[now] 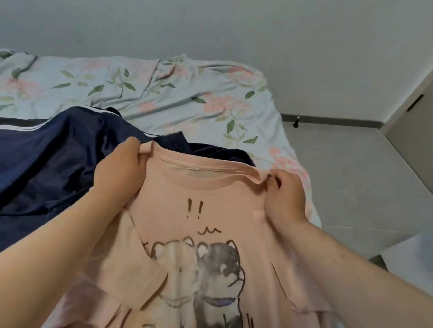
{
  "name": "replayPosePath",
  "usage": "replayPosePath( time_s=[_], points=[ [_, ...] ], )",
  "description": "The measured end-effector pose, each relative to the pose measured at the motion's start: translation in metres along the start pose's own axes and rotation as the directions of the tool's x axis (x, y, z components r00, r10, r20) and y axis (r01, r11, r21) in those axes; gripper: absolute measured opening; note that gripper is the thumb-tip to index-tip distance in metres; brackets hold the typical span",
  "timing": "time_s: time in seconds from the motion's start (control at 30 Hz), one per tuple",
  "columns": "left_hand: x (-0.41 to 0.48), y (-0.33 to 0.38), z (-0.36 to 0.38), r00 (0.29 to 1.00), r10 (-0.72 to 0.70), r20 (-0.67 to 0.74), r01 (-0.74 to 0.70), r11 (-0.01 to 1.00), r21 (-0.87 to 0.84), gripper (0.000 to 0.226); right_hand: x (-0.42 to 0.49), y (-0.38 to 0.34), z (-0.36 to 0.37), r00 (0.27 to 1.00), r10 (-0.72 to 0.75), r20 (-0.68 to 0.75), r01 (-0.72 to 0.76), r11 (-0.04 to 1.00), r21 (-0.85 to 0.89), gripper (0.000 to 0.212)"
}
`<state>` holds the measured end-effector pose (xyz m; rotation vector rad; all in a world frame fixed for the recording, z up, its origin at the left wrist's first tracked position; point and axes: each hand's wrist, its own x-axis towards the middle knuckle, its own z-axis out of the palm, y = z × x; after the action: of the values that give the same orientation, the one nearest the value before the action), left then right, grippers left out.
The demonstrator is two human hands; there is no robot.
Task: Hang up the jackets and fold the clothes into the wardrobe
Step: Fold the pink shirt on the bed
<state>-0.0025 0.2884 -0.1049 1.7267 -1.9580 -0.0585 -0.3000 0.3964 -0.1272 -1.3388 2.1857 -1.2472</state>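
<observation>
Fingers (133, 144) of the left hand (118, 170) are curled tight round the left end of the collar of a pink shirt (208, 196), pinching the cloth there. The right hand (285, 196) does the same at the other end of the collar, its fingers (275, 179) bunched on the fold. Both hands grip the shirt and hold the neckline stretched between them.

The shirt hangs from the 2 hands with its front toward the person, and its lower part runs out of sight at the bottom. On its chest are 2 exclamation marks (195, 209) and, below them, a print of 2 dogs (198, 271), 1 pale and 1 dark grey. Both sleeves look folded in over the front.

Just behind the shirt and to its left lies a navy jacket (46, 158), crumpled, with 2 white stripes along a sleeve. Beyond the shirt stretches the bed (164, 92), covered by a rumpled floral sheet in pale blue with pink blooms and green leaves. Right of the shirt is grey tiled floor (348, 184), and farther right a beige door (429, 113) with a dark slot handle. Whether it belongs to the wardrobe I cannot tell. Past the shirt and bed rises a plain pale wall (219, 24).
</observation>
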Motion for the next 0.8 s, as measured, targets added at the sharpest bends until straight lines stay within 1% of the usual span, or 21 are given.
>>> replayPosePath(
  time_s=[0.03,0.07,0.1,0.13,0.17,0.23,0.27,0.33,0.4,0.47,0.5,0.57,0.63,0.7,0.73,0.8],
  points=[
    [0.003,-0.003,0.012,1.0,-0.017,-0.012,0.017,1.0,-0.018,0.027,-0.003,0.006,0.007,0.998,-0.027,0.057,0.03,0.998,-0.061,0.023],
    [0.005,-0.007,0.02,0.999,-0.025,-0.037,0.024,0.999,-0.028,0.028,-0.007,0.014,0.013,0.991,-0.052,0.124,0.07,0.987,-0.147,0.025],
    [0.007,-0.011,0.029,0.998,-0.023,-0.055,0.021,0.999,-0.031,0.029,-0.012,0.023,0.021,0.98,-0.071,0.186,0.117,0.961,-0.252,0.035],
    [0.01,-0.014,0.037,0.997,-0.012,-0.071,0.01,1.0,-0.029,0.029,-0.015,0.031,0.029,0.973,-0.089,0.214,0.159,0.927,-0.339,0.043],
    [0.011,-0.016,0.042,0.996,-0.003,-0.086,0.001,1.0,-0.026,0.029,-0.017,0.035,0.034,0.973,-0.106,0.205,0.181,0.9,-0.397,0.049],
    [0.016,-0.023,0.054,0.993,-0.003,-0.121,-0.001,0.999,-0.036,0.029,-0.012,0.038,0.042,0.978,-0.121,0.17,0.187,0.869,-0.458,0.056],
    [0.017,-0.026,0.058,0.991,-0.01,-0.134,0.005,0.999,-0.043,0.03,-0.009,0.04,0.045,0.977,-0.114,0.181,0.189,0.857,-0.479,0.06],
    [0.021,-0.03,0.064,0.99,-0.013,-0.14,0.009,0.999,-0.032,0.03,-0.001,0.039,0.049,0.964,-0.058,0.26,0.187,0.841,-0.507,0.064],
    [0.027,-0.028,0.064,0.995,0.0,-0.1,0.0,1.0,0.002,0.032,0.006,0.033,0.047,0.922,0.025,0.386,0.192,0.837,-0.512,0.061],
    [0.031,-0.024,0.063,1.0,-0.005,-0.016,0.006,0.998,0.07,0.036,0.001,0.022,0.03,0.869,0.07,0.49,0.187,0.87,-0.455,0.061],
    [0.034,-0.023,0.061,0.999,-0.019,0.031,0.016,0.995,0.103,0.038,-0.007,0.017,0.018,0.859,0.053,0.508,0.19,0.89,-0.414,0.062],
    [0.035,-0.014,0.057,0.991,-0.044,0.124,0.028,0.991,0.127,0.037,-0.044,0.015,-0.013,0.874,-0.05,0.483,0.251,0.899,-0.36,0.058],
    [0.03,-0.002,0.047,0.975,-0.095,0.199,0.08,0.993,0.082,0.033,-0.099,0.018,-0.043,0.876,-0.162,0.455,0.308,0.912,-0.27,0.041],
    [0.015,0.009,0.029,0.976,-0.111,0.186,0.112,0.994,0.007,0.031,-0.15,0.022,-0.065,0.868,-0.228,0.442,0.338,0.922,-0.189,0.024],
    [0.002,0.013,0.016,0.984,-0.086,0.153,0.092,0.995,-0.031,0.031,-0.169,0.026,-0.072,0.862,-0.262,0.434,0.37,0.911,-0.183,0.018],
    [-0.04,0.022,-0.016,0.998,0.045,0.04,-0.041,0.995,-0.095,0.033,-0.196,0.032,-0.086,0.86,-0.276,0.429,0.391,0.896,-0.209,0.012]
  ],
)
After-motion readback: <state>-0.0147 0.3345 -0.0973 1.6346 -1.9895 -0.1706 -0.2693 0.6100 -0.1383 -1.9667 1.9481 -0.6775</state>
